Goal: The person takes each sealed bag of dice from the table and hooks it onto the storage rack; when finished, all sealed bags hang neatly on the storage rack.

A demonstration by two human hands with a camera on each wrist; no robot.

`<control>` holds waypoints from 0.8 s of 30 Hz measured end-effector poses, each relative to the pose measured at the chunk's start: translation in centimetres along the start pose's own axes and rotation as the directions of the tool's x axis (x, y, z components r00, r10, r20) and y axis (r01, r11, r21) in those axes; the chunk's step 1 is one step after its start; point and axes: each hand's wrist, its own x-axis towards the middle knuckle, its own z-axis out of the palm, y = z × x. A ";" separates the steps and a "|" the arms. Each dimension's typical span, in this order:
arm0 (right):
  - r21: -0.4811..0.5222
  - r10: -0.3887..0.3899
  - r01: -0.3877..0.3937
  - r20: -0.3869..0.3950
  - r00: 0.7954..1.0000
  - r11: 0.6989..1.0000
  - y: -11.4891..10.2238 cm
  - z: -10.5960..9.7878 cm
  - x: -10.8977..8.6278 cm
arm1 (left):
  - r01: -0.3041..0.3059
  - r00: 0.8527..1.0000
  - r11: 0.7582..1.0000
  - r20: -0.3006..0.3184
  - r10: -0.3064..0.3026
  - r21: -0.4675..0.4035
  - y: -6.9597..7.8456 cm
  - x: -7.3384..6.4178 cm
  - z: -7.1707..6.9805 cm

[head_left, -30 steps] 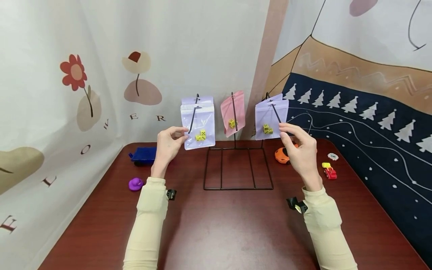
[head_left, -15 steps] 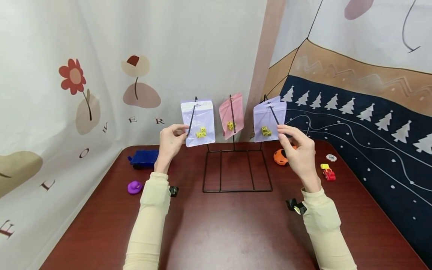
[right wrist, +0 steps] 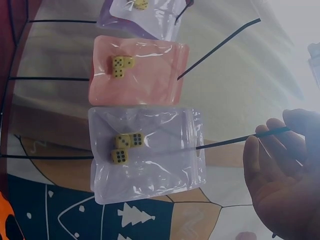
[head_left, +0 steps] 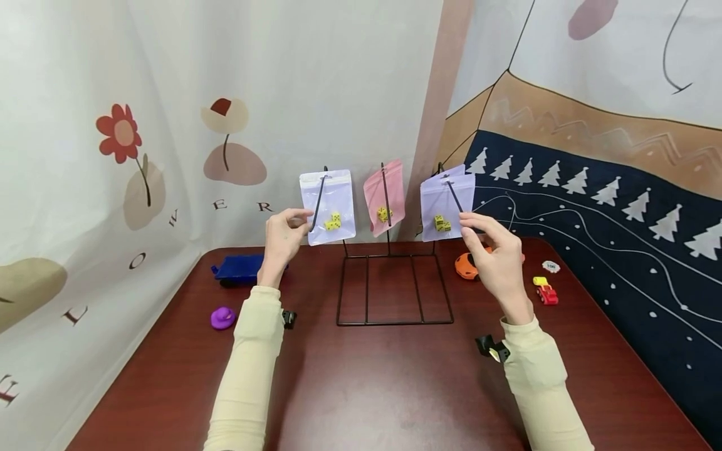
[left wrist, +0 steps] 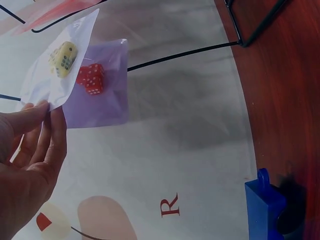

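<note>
My left hand (head_left: 282, 241) pinches the lower left edge of a pale lavender zip bag (head_left: 338, 194) with yellow dice in it. That bag hangs at the left hook (head_left: 318, 203) of a black wire rack (head_left: 395, 323). Behind it, in the left wrist view, a purple bag (left wrist: 112, 107) holds red dice (left wrist: 94, 80). On the right, my right hand (head_left: 499, 257) pinches the tip of the right hook (right wrist: 227, 142), which carries lavender bags (right wrist: 165, 175); yellow dice show in the front one. A pink bag (right wrist: 145, 90) with yellow dice hangs on the middle hook.
Left on the table are a blue toy cart (head_left: 241, 268) and a purple rubber duck (head_left: 222, 317). To the right lie an orange toy car (head_left: 465, 267), partly behind my hand, a small red and yellow toy (head_left: 546, 294) and a white "100" token (head_left: 551, 267). Printed curtains stand behind.
The left hand has shifted the front left bag backward along its hook, so it now covers the bag behind in the head view. The right hand keeps its pinch; the head view has tilted slightly.
</note>
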 end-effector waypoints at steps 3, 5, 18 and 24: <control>0.006 -0.003 0.003 0.000 1.000 1.000 0.0 0.1 0.1 | -0.009 1.000 1.000 -0.010 0.009 0.006 -0.2 0.1 0.0; 0.009 -0.003 0.003 0.000 1.000 1.000 0.0 0.1 0.1 | -0.016 1.000 1.000 -0.016 0.016 0.005 -0.3 0.1 0.0; -0.002 -0.018 0.018 0.004 1.000 1.000 0.1 0.4 0.2 | -0.068 0.997 0.998 0.030 0.067 0.001 -1.2 0.2 0.1; -0.032 -0.028 0.029 0.013 1.000 0.999 -0.1 0.4 0.4 | -0.100 0.995 0.995 0.017 0.100 0.022 -1.0 -0.5 -0.3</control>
